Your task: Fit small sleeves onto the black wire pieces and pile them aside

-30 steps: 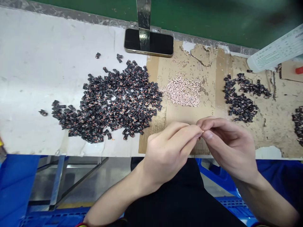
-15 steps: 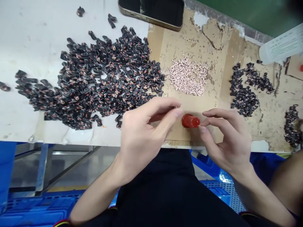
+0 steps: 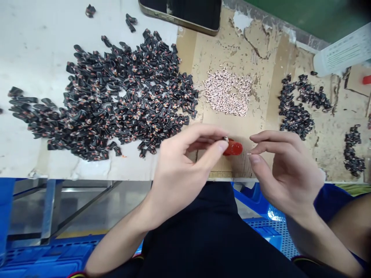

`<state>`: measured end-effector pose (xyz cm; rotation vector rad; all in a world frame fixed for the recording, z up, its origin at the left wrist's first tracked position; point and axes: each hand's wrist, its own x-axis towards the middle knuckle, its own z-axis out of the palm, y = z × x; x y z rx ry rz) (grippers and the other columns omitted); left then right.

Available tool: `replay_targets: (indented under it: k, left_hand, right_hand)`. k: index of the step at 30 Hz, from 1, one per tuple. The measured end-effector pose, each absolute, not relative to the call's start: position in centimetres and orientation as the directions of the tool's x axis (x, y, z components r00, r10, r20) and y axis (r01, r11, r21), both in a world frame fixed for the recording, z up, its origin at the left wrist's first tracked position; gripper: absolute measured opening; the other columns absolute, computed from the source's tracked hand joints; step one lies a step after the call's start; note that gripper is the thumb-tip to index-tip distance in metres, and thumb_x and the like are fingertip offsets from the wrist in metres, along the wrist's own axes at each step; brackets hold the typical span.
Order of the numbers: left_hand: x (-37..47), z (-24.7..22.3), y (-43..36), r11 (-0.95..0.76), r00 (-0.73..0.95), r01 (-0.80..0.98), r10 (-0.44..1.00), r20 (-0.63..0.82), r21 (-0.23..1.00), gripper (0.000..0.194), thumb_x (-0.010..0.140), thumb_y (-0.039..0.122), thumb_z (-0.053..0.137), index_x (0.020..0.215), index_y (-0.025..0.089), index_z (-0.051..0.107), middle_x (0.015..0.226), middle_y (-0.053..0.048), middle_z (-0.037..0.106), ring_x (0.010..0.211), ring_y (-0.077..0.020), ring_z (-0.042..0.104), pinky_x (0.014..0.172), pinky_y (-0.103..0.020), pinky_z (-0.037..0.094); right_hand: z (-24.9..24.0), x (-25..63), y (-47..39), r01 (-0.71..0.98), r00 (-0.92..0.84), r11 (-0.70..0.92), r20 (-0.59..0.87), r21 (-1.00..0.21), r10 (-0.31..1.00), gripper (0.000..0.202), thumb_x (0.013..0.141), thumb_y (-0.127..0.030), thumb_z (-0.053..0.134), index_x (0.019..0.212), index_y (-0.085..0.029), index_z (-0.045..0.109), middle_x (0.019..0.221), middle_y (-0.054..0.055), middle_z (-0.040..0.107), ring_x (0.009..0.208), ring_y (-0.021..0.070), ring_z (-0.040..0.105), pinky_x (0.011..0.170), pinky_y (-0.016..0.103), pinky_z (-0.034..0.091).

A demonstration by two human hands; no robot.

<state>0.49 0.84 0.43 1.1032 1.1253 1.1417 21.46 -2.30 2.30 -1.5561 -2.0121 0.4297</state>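
Observation:
My left hand (image 3: 182,170) pinches a tiny metallic part (image 3: 225,138) between thumb and forefinger, just above the table's front edge. A small red cylinder (image 3: 234,148) lies on the cardboard sheet (image 3: 261,46) right behind that thumb tip, partly hidden by it. My right hand (image 3: 282,170) hovers to the right of the cylinder, a short gap away, with thumb and forefinger curled but apart. Whether a tiny piece sits at its thumb tip is too small to tell. A heap of pale pink small parts (image 3: 227,92) lies just beyond both hands.
A large heap of black parts (image 3: 116,96) covers the white tabletop (image 3: 34,38) at left. Smaller black heaps (image 3: 295,112) lie at right. A phone (image 3: 179,11) lies at the back, a white bottle (image 3: 342,54) far right. Blue crates (image 3: 261,227) below; another person's arm (image 3: 356,220) lower right.
My hands, joined fingertip to fingertip a second ago, have come apart and lowered to the table edge. The red cylinder came into view; my right hand has drawn slightly away from it.

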Motion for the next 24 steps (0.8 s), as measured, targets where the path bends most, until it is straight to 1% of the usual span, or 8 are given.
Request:
replay_targets:
  k: [3, 6, 8, 11, 15, 18, 21, 24]
  left_hand:
    - [1.5, 0.4, 0.7, 0.297, 0.225, -0.263, 0.944, -0.241, 0.918, 0.009, 0.089, 0.012, 0.079, 0.091, 0.021, 0.078, 0.089, 0.001, 0.083, 0.081, -0.0145, 0.081, 0.077, -0.022, 0.069]
    - [2.2, 0.2, 0.8, 0.418, 0.326, -0.368, 0.895, -0.306, 0.830, 0.008, 0.088, 0.014, 0.081, 0.091, 0.020, 0.078, 0.085, 0.000, 0.083, 0.076, -0.0151, 0.081, 0.076, -0.024, 0.069]
    - [2.4, 0.1, 0.8, 0.458, 0.358, -0.399, 0.876, -0.325, 0.795, 0.008, 0.087, 0.014, 0.082, 0.091, 0.020, 0.078, 0.083, 0.000, 0.083, 0.073, -0.0141, 0.080, 0.076, -0.024, 0.069]
    - [2.5, 0.1, 0.9, 0.474, 0.375, -0.421, 0.867, -0.328, 0.773, 0.010, 0.087, 0.012, 0.082, 0.091, 0.021, 0.078, 0.082, 0.002, 0.082, 0.072, -0.0119, 0.080, 0.075, -0.020, 0.068]
    - [2.4, 0.4, 0.9, 0.463, 0.365, -0.425, 0.874, -0.321, 0.778, 0.012, 0.087, 0.010, 0.082, 0.089, 0.021, 0.078, 0.082, 0.002, 0.082, 0.072, -0.0109, 0.080, 0.072, -0.017, 0.067]
    - [2.3, 0.6, 0.8, 0.482, 0.370, -0.411, 0.864, -0.342, 0.774, 0.015, 0.083, 0.011, 0.087, 0.091, 0.020, 0.078, 0.083, 0.002, 0.082, 0.074, -0.0111, 0.080, 0.073, -0.015, 0.066]
    - [2.1, 0.7, 0.8, 0.499, 0.382, -0.421, 0.855, -0.351, 0.758, 0.019, 0.080, 0.012, 0.091, 0.092, 0.020, 0.079, 0.084, 0.004, 0.083, 0.077, -0.0085, 0.080, 0.074, -0.010, 0.064]
    - [2.1, 0.7, 0.8, 0.494, 0.387, -0.423, 0.857, -0.341, 0.760, 0.018, 0.081, 0.013, 0.091, 0.093, 0.021, 0.079, 0.085, 0.005, 0.083, 0.079, -0.0068, 0.079, 0.075, -0.008, 0.062]
  right_hand:
    - [3.1, 20.8, -2.4, 0.588, -0.055, 0.176, 0.178, -0.789, 0.982, 0.018, 0.094, -0.011, 0.067, 0.100, -0.027, 0.069, 0.109, 0.007, 0.072, 0.103, 0.0261, 0.072, 0.092, 0.046, 0.060]
    - [3.8, 20.2, -2.4, 0.447, -0.009, 0.106, 0.114, -0.888, 0.993, 0.018, 0.096, -0.011, 0.065, 0.100, -0.027, 0.070, 0.107, 0.006, 0.075, 0.095, 0.0221, 0.074, 0.087, 0.041, 0.064]
    - [4.0, 19.9, -2.5, 0.424, 0.003, 0.094, 0.106, -0.901, 0.994, 0.018, 0.096, -0.011, 0.066, 0.100, -0.028, 0.070, 0.107, 0.005, 0.077, 0.093, 0.0209, 0.075, 0.086, 0.039, 0.065]
    - [4.0, 19.9, -2.4, 0.439, -0.002, 0.116, 0.128, -0.891, 0.992, 0.019, 0.096, -0.010, 0.068, 0.102, -0.028, 0.071, 0.105, 0.004, 0.078, 0.094, 0.0198, 0.076, 0.085, 0.036, 0.066]
    - [3.7, 20.3, -2.3, 0.451, -0.036, 0.131, 0.128, -0.883, 0.991, 0.019, 0.096, -0.011, 0.069, 0.103, -0.028, 0.073, 0.104, 0.004, 0.078, 0.097, 0.0197, 0.076, 0.084, 0.034, 0.066]
    - [3.5, 20.5, -2.2, 0.419, -0.073, 0.169, 0.153, -0.892, 0.986, 0.021, 0.094, -0.008, 0.070, 0.105, -0.026, 0.073, 0.106, 0.004, 0.078, 0.099, 0.0194, 0.076, 0.085, 0.032, 0.065]
    - [3.3, 20.7, -2.1, 0.391, -0.106, 0.207, 0.179, -0.897, 0.978, 0.024, 0.092, -0.005, 0.070, 0.107, -0.024, 0.073, 0.106, 0.003, 0.078, 0.101, 0.0178, 0.075, 0.086, 0.029, 0.064]
    - [3.2, 20.8, -2.0, 0.407, -0.129, 0.221, 0.184, -0.886, 0.974, 0.026, 0.092, -0.003, 0.070, 0.108, -0.023, 0.073, 0.106, 0.003, 0.078, 0.100, 0.0169, 0.074, 0.087, 0.029, 0.063]
